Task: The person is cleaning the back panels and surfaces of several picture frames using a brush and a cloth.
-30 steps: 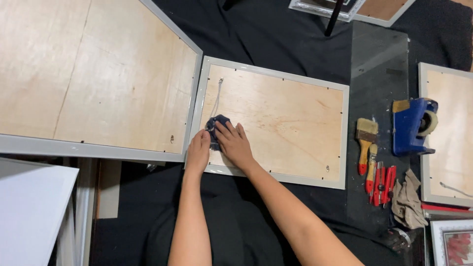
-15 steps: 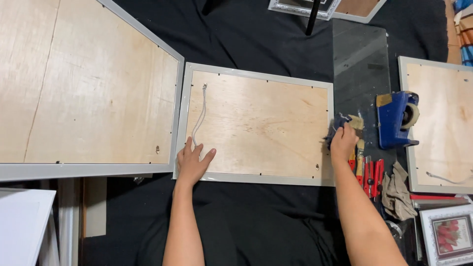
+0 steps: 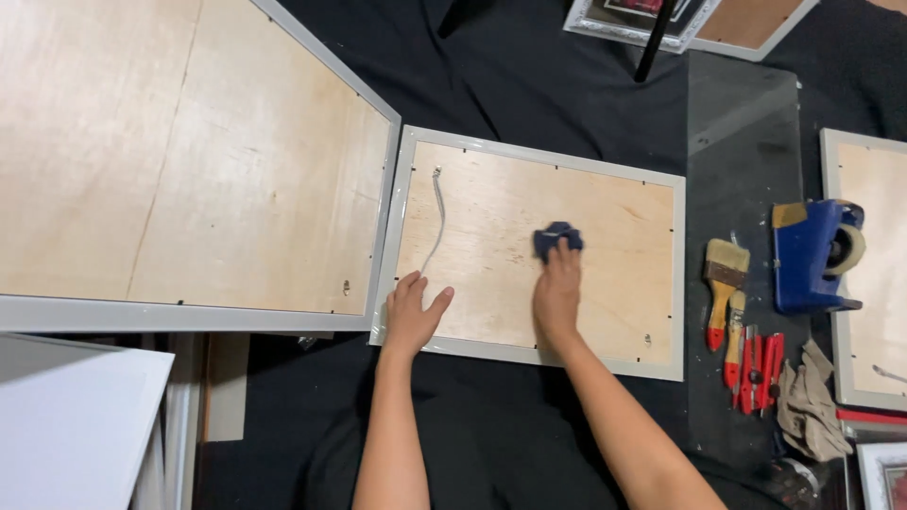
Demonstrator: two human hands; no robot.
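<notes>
A rectangular grey-rimmed picture frame [image 3: 397,236] lies face down, its smooth plywood backing up. The left hand [image 3: 416,312] rests flat and spread on its lower left corner. The right hand [image 3: 557,288] presses a crumpled dark-blue cloth [image 3: 556,238] mid-panel under its fingertips.

A black cloth [image 3: 529,85] covers the floor, lit evenly from above. A large plywood-backed frame [image 3: 170,161] fills the scene at ten o'clock; a white panel [image 3: 66,425] sits at eight o'clock. A clear glass sheet [image 3: 746,132] lies at two o'clock, with more frames [image 3: 737,19] stacked at one o'clock.
</notes>
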